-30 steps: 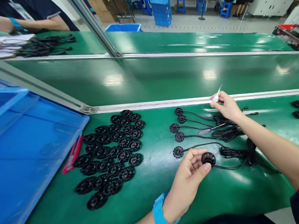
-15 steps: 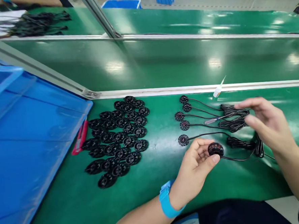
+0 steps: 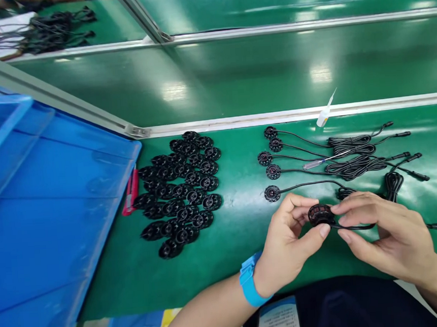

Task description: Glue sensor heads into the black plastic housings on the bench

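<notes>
My left hand (image 3: 291, 235) pinches a round black part (image 3: 321, 215) between thumb and fingers. Reddish-brown segments show in its side, and a black cable (image 3: 361, 227) runs out of it to the right. Close beside the part, my right hand (image 3: 389, 232) has its fingertips and thumb about that cable. Further back lie several like parts (image 3: 272, 193) with bundled cables (image 3: 352, 166) ending in black connectors. Across the bundles rests a screwdriver (image 3: 315, 163) with a clear handle.
Several black round pieces (image 3: 185, 190) are grouped on the green table (image 3: 242, 260) at left. A red-handled tool (image 3: 131, 191) lies by a large blue bin (image 3: 58, 208). A small white bottle with a needle-like tip (image 3: 323, 116) stands near the metal rail (image 3: 238, 122).
My right hand has come left and down from above the bundled cables to the cable beside the held part. My left hand keeps its hold. The view has tilted down.
</notes>
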A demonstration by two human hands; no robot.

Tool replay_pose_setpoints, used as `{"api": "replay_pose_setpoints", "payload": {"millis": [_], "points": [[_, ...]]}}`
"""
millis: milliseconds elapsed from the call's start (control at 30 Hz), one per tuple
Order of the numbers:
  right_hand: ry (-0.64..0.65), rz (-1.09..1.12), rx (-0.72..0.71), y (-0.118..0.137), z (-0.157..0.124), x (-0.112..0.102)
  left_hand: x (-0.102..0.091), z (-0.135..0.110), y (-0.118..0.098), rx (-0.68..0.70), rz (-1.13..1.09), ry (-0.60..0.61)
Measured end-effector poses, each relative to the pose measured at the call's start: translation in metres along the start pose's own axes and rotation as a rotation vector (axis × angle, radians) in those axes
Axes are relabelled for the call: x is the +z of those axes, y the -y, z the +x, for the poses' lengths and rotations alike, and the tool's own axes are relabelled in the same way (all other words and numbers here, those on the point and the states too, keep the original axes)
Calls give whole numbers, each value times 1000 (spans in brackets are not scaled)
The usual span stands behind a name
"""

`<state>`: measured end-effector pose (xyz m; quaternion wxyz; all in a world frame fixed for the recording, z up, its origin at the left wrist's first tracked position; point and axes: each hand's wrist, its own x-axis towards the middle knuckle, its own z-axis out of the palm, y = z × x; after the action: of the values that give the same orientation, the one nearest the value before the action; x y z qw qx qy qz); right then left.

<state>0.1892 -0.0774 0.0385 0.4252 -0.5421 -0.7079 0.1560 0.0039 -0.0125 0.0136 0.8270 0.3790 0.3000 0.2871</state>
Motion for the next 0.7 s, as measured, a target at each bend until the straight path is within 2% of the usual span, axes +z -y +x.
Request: {"api": "replay_pose_setpoints", "payload": {"millis": [267, 533, 700], "points": [[-25, 27, 4, 1, -5, 6, -1, 0, 0, 60, 25, -33], [-25, -2, 24, 3, -4, 6, 0, 0, -2, -1, 3, -50], [-28, -3, 45, 4, -2, 8, 0, 0, -2, 14, 14, -51]]}}
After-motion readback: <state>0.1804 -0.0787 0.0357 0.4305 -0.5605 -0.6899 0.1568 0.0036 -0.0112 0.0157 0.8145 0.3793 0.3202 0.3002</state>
